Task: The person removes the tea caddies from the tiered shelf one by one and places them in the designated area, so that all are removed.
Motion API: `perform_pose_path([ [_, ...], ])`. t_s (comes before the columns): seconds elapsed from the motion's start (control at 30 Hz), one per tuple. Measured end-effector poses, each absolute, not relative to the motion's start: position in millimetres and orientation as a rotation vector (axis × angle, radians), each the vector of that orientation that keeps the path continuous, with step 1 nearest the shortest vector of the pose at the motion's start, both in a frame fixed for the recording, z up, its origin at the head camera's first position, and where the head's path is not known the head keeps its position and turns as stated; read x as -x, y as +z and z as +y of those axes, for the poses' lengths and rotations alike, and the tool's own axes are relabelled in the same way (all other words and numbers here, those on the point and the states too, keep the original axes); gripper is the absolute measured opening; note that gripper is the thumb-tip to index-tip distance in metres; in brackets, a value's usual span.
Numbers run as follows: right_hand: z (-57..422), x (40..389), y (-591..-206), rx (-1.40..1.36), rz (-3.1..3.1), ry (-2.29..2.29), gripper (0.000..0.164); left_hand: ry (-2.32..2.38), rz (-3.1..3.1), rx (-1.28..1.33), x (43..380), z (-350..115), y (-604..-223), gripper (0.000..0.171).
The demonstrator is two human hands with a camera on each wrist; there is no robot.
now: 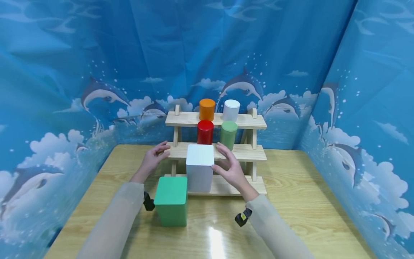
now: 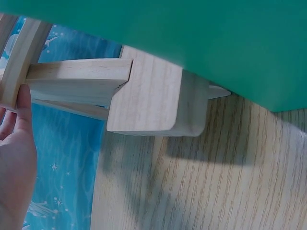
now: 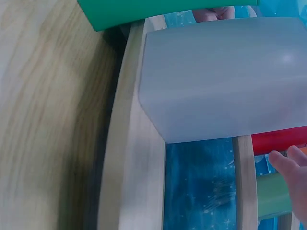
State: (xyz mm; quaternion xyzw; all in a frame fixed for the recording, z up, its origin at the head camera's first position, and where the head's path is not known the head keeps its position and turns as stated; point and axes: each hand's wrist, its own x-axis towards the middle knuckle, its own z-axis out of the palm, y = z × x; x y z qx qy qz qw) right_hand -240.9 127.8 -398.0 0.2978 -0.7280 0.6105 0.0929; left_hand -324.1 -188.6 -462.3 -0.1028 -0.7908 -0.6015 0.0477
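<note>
A three-tier wooden display rack (image 1: 249, 153) stands at the back of the table. My left hand (image 1: 153, 158) grips the left end of its middle shelf; in the left wrist view the thumb (image 2: 24, 103) lies against the board's underside. A tall white block (image 1: 199, 172) stands upright on the bottom shelf. Just to its right is my right hand (image 1: 231, 171), fingers spread and holding nothing, near the green cylinder (image 1: 229, 135). A red cylinder (image 1: 205, 132) stands beside that one on the middle shelf, its base hidden behind the white block.
An orange cylinder (image 1: 207, 109) and a white cylinder (image 1: 231, 110) stand on the top shelf. In front of the rack, a large green block (image 1: 171, 201) sits on the table (image 1: 291, 201) beside my left forearm. Blue dolphin-print curtains (image 1: 187, 54) surround the table's back and sides.
</note>
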Motion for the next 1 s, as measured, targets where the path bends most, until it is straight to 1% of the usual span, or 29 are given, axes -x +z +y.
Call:
perform_pose_path([
  [0.2, 125, 246, -393, -0.950, -2.173, 1.846, 0.062, -1.839, -2.407, 0.324, 325, -188, -462, 0.043],
  [0.5, 120, 250, -389, -1.005, -2.211, 1.876, 0.055, -1.867, -2.408, 0.287, 325, -185, -459, 0.042],
  [0.8, 118, 251, -389, -0.965, -2.290, 1.885, 0.053, -1.874, -2.409, 0.286, 323, -187, -461, 0.044],
  [1.0, 116, 249, -389, -0.911, -2.322, 1.864, 0.046, -1.893, -2.389, 0.283, 323, -187, -463, 0.042],
])
